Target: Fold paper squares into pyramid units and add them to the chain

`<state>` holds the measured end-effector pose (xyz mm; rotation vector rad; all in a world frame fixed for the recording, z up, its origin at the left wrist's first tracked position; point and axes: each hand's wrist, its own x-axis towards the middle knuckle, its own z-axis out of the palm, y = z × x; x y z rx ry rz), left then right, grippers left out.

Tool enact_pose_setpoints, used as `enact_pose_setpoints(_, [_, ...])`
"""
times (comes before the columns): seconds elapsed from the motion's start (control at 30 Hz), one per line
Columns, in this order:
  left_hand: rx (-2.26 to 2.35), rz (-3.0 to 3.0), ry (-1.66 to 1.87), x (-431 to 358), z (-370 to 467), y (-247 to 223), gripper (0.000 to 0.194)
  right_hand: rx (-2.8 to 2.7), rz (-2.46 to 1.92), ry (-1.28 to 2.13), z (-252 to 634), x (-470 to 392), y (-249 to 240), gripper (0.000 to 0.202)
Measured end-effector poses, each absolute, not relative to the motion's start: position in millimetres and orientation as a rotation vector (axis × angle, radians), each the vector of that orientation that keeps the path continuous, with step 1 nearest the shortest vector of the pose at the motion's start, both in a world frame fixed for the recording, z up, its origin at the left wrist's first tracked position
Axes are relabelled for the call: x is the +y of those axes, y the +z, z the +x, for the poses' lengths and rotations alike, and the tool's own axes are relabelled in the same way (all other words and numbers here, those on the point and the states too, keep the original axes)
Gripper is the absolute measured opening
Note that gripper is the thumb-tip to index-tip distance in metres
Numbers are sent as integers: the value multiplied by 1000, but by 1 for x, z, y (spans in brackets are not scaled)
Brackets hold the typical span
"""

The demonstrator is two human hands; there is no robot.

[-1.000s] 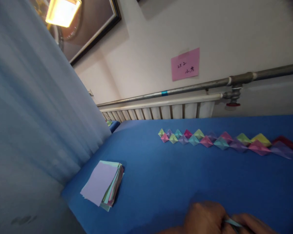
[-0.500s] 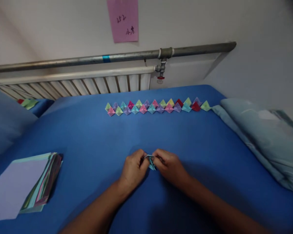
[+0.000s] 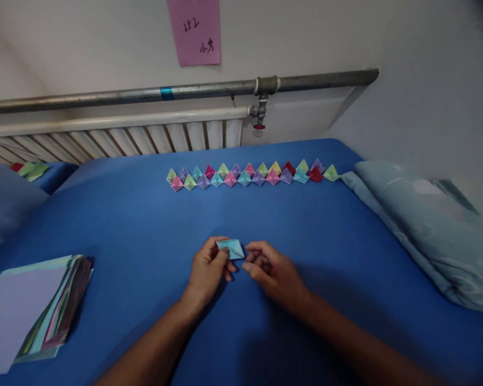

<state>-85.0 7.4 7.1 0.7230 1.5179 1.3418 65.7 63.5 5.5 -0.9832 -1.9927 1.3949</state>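
Note:
A folded light-blue piece of origami paper (image 3: 234, 247) lies flattened in a slanted four-sided shape over the blue surface. My left hand (image 3: 209, 268) grips its left part between thumb and fingers. Just to the right of the paper is my right hand (image 3: 276, 271), with thumb and forefinger apart and nothing between them. Farther back, two staggered rows of folded paper diamonds (image 3: 244, 178) in pink, green, purple, blue, yellow and red stretch from left to right.
A stack of coloured paper sheets (image 3: 28, 305) lies at the left on the blue cover (image 3: 137, 225). Folded grey-green cloth (image 3: 418, 225) is at the right. Behind stand a radiator (image 3: 177, 136) and a metal pipe (image 3: 116, 97), below a pink note (image 3: 195, 32) on the wall.
The blue paper was pinched between both hands; now it lies flatter in my left hand alone. My right hand has let go and its fingers have parted. The view has shifted slightly.

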Motion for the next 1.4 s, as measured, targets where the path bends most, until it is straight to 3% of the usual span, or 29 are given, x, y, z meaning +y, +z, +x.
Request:
enact_pose_setpoints(0.1, [1446,650,1359,8,-82,9,29,-1950,-986,1433,62,63,0,26])
enact_pose_setpoints(0.47, [1393,701,1225,3,-82,22,38,-1909,-1046,1322,64,73,9,10])
enact_pose_setpoints(1.1, [1410,861,1193,2,-85,5,22,-1972,-872,1498,66,70,10,15])
enact_pose_setpoints(1.3, [1533,857,1260,2,-82,1,26,-1883,-1073,1556,62,64,9,32])
enact_pose_setpoints(1.4, [1554,914,1256,0,-80,2,24,-1949,-1111,1458,59,63,8,21])
